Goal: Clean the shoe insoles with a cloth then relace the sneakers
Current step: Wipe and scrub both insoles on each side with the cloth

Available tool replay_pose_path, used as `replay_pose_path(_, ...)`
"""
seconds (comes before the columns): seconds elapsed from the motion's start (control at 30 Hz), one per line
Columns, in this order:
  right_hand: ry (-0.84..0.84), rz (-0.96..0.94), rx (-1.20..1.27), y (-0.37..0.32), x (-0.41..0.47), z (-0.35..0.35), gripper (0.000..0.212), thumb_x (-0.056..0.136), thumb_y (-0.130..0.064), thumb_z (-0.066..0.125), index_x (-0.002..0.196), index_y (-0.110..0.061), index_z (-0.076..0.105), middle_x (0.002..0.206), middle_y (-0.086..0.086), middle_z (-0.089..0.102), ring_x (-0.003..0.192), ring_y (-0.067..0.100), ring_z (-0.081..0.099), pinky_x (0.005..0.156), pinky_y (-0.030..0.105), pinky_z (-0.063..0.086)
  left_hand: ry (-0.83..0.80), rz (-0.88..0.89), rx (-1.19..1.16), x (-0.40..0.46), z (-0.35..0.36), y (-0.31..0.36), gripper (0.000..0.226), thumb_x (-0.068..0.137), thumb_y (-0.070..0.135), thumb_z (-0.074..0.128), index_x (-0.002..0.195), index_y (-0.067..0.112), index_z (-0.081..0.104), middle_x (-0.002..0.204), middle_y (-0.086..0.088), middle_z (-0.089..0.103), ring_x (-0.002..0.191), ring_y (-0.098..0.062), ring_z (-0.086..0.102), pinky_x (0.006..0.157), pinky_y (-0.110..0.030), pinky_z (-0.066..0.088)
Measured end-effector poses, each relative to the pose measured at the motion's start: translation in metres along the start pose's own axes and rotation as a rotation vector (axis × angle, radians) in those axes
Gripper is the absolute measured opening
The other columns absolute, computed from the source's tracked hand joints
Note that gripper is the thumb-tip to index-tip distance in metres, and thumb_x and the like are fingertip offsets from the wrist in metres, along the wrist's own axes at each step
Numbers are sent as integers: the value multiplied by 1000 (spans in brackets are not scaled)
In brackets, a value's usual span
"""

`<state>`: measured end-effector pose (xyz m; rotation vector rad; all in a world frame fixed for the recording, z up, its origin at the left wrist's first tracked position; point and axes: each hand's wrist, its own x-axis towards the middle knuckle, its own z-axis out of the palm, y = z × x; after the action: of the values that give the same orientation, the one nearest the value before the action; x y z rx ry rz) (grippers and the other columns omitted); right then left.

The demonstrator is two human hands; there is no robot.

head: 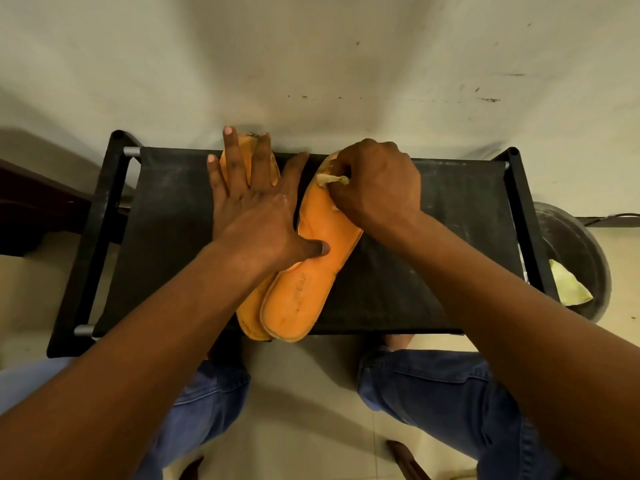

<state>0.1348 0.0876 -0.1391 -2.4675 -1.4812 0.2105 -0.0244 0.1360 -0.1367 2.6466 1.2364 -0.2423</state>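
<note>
Where a scuffed pale wall [346, 64] meets a tiled floor [304, 393], a black fabric surface [433, 254] on a black frame stands against the wall. Two orange insoles [311, 271] lie on it, heels overlapping near the front edge. Two hands work: the left hand [256, 209] presses flat, fingers [235, 157] spread, over both insoles; the right hand [377, 181], fingers clenched around one small cloth [327, 180], bears on the right insole's toe. One dark basin [581, 251] holding one yellow-green rag [568, 285] sits at right.
</note>
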Motion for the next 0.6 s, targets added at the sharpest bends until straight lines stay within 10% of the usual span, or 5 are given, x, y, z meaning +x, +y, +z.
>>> replay_pose_path(0.17,-173,-196,45,-19,-16,3,20,75,-37,76,93,-26,77,85,-2,64,83,18,60,62,28,47,-33,-39,16,1,0,1,132,61,87,65,161,33,-4,167,-14,-19,144,-46,-35,118,-67,-9)
replay_pose_path(0.43,75,-54,-19,-7,0,8,14,87,-31,66,96,-25,76,93,0,72,84,22,67,65,28,46,-28,-48,24,0,1,-1,134,59,91,61,161,32,-3,167,-14,-19,145,-45,-35,119,-67,-8)
replay_pose_path(0.6,-189,-186,60,-21,-7,8,21,75,-39,74,89,-23,74,86,-1,68,78,19,63,65,34,57,-48,-56,28,1,0,0,134,60,90,62,160,32,-6,166,-14,-21,144,-46,-36,118,-68,-7)
